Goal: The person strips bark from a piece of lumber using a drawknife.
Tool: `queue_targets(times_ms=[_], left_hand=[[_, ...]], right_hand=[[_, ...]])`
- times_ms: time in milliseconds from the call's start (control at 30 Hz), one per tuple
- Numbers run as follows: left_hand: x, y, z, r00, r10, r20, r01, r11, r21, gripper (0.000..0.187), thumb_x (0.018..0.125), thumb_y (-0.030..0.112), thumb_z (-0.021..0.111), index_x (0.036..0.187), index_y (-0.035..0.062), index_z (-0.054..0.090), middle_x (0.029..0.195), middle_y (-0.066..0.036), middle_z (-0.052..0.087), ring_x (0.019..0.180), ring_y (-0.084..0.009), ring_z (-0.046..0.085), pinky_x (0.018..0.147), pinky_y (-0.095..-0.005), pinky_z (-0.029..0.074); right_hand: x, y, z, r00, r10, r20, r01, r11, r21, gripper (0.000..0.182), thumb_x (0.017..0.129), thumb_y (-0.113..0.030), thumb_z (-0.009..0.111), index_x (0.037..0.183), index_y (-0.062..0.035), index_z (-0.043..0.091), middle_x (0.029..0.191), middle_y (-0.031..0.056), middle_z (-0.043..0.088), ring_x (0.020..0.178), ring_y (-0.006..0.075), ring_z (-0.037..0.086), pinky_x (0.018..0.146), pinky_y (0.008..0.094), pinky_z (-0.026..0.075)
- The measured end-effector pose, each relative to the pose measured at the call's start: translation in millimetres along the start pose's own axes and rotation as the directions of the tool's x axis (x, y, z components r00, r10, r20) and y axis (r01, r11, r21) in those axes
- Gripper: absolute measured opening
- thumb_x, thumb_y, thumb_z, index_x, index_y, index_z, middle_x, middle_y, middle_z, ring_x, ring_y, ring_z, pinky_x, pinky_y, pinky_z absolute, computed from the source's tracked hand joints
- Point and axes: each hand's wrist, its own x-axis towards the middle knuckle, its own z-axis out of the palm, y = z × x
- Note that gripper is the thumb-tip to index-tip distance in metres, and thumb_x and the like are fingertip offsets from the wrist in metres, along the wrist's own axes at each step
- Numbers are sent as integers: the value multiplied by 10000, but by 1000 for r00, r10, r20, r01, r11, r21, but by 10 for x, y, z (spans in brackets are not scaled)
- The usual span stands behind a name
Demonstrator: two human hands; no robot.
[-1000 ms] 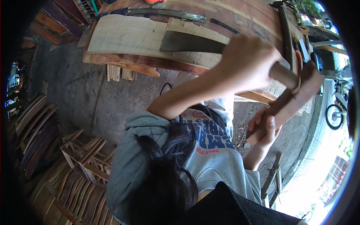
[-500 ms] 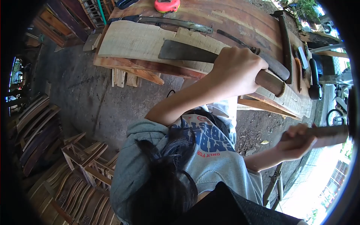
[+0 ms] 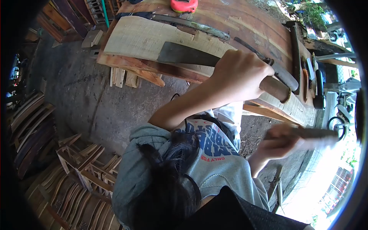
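My left hand (image 3: 242,74) is wrapped round a large chisel, with its broad dark blade (image 3: 186,54) pointing left over a pale curved board (image 3: 142,36). The wooden handle end (image 3: 276,89) sticks out to the right of my fist. Lower right, my right hand (image 3: 280,142) grips a wooden mallet or club (image 3: 316,134), blurred by motion and apart from the chisel handle. The board lies along the near edge of a wooden bench (image 3: 230,17). Whether the blade's edge touches the board is unclear.
On the bench are a red tape measure (image 3: 184,4), a long flat metal tool (image 3: 191,26), another handled tool (image 3: 285,76) and a metal bar (image 3: 295,57). Curved wooden pieces (image 3: 73,199) and wooden frames (image 3: 86,163) stand at lower left. A bicycle wheel (image 3: 336,126) shows at right.
My right hand has moved left with the mallet, closer to the chisel handle. My left hand keeps its hold on the chisel. The camera view has shifted slightly.
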Motion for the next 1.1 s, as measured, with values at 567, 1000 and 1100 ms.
queue_targets(times_ms=[567,1000,1100], left_hand=[[-325,-723,-474,978,-47,-203,62,995,71,217,538,204,709,738,148,645,612,-55,600,586,-237,600,528,-333,458],[-340,-810,-790,976,-41,-215,33,998,-44,185,566,202,713,701,106,629,619,-71,595,578,-254,593,504,-322,432],[-288,-858,-796,973,-77,-217,72,997,-28,198,559,196,721,708,101,631,642,-77,602,595,-248,595,519,-314,439]], right_hand=[[69,142,590,950,300,91,-287,948,-135,440,858,-329,439,1110,23,360,640,46,391,461,105,406,414,218,331],[-79,387,858,922,387,-21,-385,907,-173,536,823,-363,515,1126,30,309,648,61,442,494,139,475,445,236,398],[-280,473,678,609,714,345,-465,674,-573,367,818,-210,561,1076,7,416,825,114,525,647,135,520,607,267,441]])
